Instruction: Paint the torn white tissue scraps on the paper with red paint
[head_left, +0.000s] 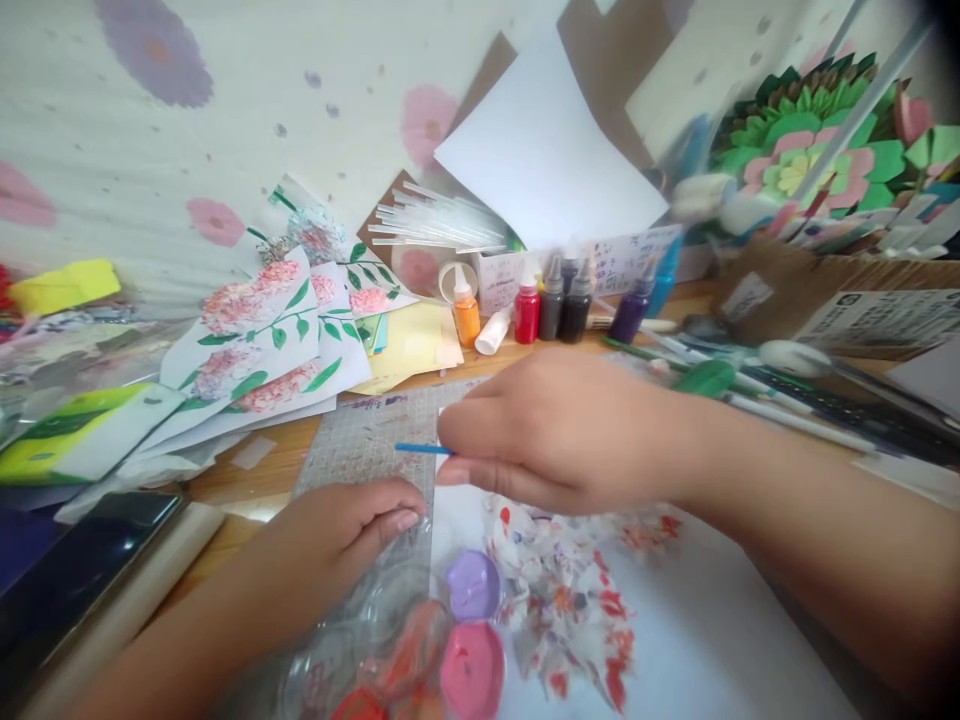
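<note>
My right hand [540,430] is closed in a pinch around a thin blue stick [421,449], whose end sticks out to the left. Its other end is hidden by the hand. Below lies a white paper sheet [697,630] bearing a crumpled flower shape [559,590] dabbed with red, orange and purple. My left hand [375,515] has its fingers curled with thumb against forefinger at the far rim of a clear plastic paint palette [375,600]. Purple paint [474,585], pink paint [472,668] and orange-red paint [409,650] fill its wells.
Several paint bottles [527,305] stand behind my hands. Painted flower sheets [247,330] and a phone [82,580] lie at left. A grey cutting mat [352,440] is under the work. Pens [802,425] and a cardboard box [840,290] occupy the right.
</note>
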